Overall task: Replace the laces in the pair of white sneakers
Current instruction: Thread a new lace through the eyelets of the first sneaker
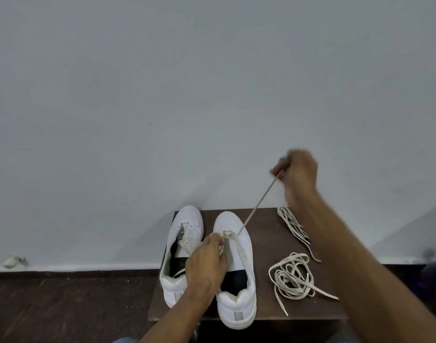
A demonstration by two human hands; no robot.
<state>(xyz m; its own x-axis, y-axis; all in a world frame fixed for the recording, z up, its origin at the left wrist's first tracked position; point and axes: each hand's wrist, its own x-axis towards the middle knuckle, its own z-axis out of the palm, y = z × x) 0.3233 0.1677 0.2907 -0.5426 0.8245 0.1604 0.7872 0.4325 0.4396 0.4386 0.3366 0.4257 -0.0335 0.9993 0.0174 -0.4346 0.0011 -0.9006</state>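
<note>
While 2 white sneakers (pixel 212 266) stand side by side on a small dark table (pixel 266 246), toes toward the wall (pixel 212 82), the right hand (pixel 297 175) is raised above the table's far edge, fingers pinching the end of a cream lace (pixel 257 205) drawn taut from the right sneaker's (pixel 235 268) front eyelets. The left hand (pixel 206 262) rests on that sneaker, fingertips pinching the lace at the eyelets. 2 loose laces lie on the table to the right: a tangled one (pixel 292 280) nearer, a bundled one (pixel 295 226) farther back.
</note>
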